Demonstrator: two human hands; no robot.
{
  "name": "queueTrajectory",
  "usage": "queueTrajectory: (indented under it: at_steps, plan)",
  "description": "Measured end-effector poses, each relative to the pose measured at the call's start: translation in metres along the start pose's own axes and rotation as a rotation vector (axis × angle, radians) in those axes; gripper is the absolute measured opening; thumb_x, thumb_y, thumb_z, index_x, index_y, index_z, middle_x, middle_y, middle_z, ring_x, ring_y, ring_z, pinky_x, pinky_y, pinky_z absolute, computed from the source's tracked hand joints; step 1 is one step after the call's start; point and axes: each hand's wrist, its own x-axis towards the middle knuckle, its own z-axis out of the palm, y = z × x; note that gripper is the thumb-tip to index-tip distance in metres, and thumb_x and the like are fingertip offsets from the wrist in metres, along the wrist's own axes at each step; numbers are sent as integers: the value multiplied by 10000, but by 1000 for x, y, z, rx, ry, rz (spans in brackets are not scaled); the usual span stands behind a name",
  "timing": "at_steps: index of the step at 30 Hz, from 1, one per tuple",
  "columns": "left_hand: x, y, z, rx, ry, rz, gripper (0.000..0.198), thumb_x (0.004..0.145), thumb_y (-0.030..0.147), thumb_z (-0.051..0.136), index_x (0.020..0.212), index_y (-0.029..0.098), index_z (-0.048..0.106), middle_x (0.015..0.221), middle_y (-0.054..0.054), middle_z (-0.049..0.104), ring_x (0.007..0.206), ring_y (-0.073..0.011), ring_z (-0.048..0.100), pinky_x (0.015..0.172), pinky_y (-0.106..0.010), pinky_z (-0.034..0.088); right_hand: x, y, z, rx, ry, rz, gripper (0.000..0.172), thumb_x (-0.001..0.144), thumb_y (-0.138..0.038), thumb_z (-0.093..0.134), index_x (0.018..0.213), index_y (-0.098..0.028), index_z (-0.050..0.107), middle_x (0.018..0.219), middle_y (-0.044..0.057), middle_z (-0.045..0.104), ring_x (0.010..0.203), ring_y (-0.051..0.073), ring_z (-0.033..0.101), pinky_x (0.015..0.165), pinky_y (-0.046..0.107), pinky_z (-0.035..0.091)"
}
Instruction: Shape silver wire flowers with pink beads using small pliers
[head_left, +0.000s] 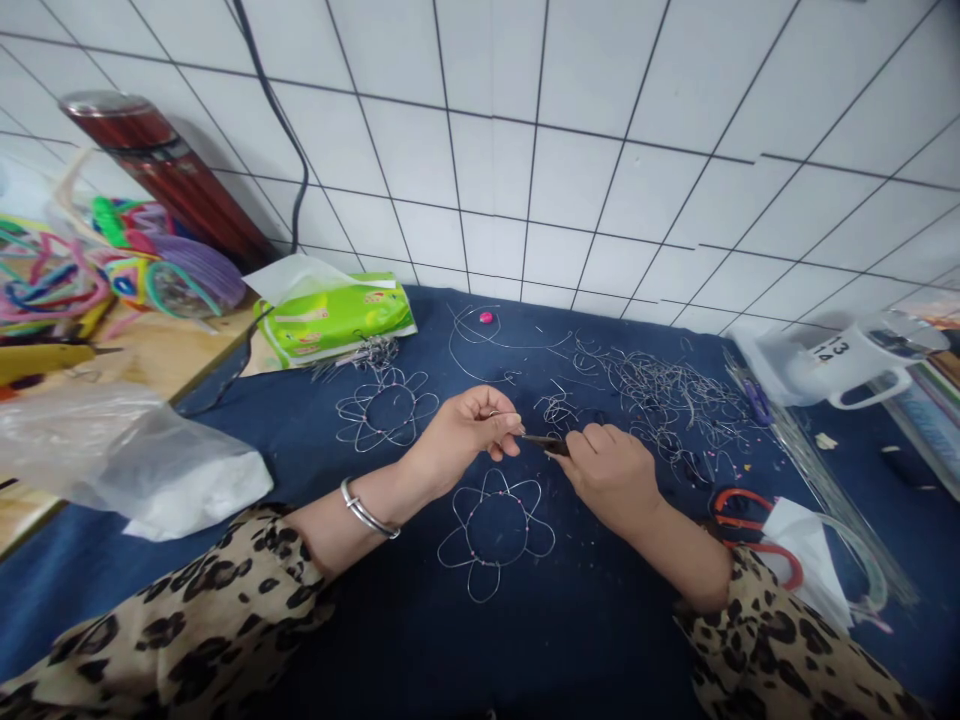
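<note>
My left hand (469, 430) pinches a thin piece of wire (504, 413) between thumb and fingers above a dark blue cloth (390, 620). My right hand (611, 465) is closed round a small dark plier-like tool (546, 443) whose tip meets the wire. Just below both hands lies a wire flower (495, 528) with small pink beads. A second wire flower (386, 408) lies to the left of my left hand. A silver bangle sits on my left wrist.
A heap of loose wire pieces (660, 390) spreads to the right. Red-handled scissors (754, 530) lie at the right, a white mug (855, 365) beyond. A green tissue pack (334, 318), a red flask (169, 170), coloured pipe cleaners (90, 270) and a plastic bag (127, 455) stand left.
</note>
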Motion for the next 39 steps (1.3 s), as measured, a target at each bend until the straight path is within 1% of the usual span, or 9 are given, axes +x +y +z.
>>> queueTrajectory:
  at_steps: [4, 9, 13, 18, 22, 34, 39]
  plan:
    - [-1, 0, 0, 73, 62, 58, 164, 775, 268, 654, 815, 155, 542, 735, -10, 656, 575, -89, 628, 522, -196, 447, 1, 0, 1, -6, -5, 27, 319, 886, -433, 458, 703, -183, 533, 661, 30, 490, 642, 161, 391, 596, 316, 237]
    - [-2, -4, 2, 134, 122, 91, 176, 769, 293, 662, 808, 164, 550, 714, -7, 653, 557, -90, 617, 527, -214, 447, 1, 1, 0, -16, -10, 7, 311, 888, -425, 449, 721, -180, 541, 679, 38, 495, 660, 168, 388, 607, 325, 238]
    - [-2, -8, 3, 130, 118, 76, 167, 769, 289, 656, 798, 166, 548, 701, -7, 650, 542, -90, 614, 519, -219, 451, 1, 1, -1, -30, -13, -6, 302, 889, -420, 447, 733, -179, 543, 687, 41, 499, 668, 171, 383, 612, 331, 232]
    - [-3, -6, 5, 134, 116, 52, 154, 763, 271, 652, 783, 162, 546, 643, 10, 627, 522, -88, 608, 505, -209, 446, 1, 0, 0, -35, -8, -16, 295, 887, -423, 460, 727, -185, 531, 677, 32, 490, 662, 169, 377, 608, 327, 224]
    - [-4, -5, 6, 134, 118, 39, 148, 762, 269, 645, 785, 159, 547, 658, 4, 632, 526, -89, 611, 506, -210, 452, 1, 0, 0, -31, 0, -25, 294, 884, -419, 469, 717, -184, 525, 668, 29, 488, 660, 167, 376, 606, 323, 220]
    - [-3, -8, 6, 135, 119, 68, 156, 761, 279, 652, 777, 160, 551, 658, 1, 625, 503, -79, 589, 493, -208, 459, 0, -2, 0, -29, -13, -6, 286, 900, -385, 447, 717, -182, 530, 665, 25, 507, 636, 155, 392, 589, 313, 212]
    - [-3, -7, 8, 148, 127, 96, 132, 764, 253, 642, 777, 161, 548, 638, 15, 610, 489, -67, 569, 494, -203, 465, -1, -5, 0, 3, -46, 25, 302, 902, -396, 441, 707, -181, 527, 664, 26, 521, 619, 149, 419, 575, 307, 209]
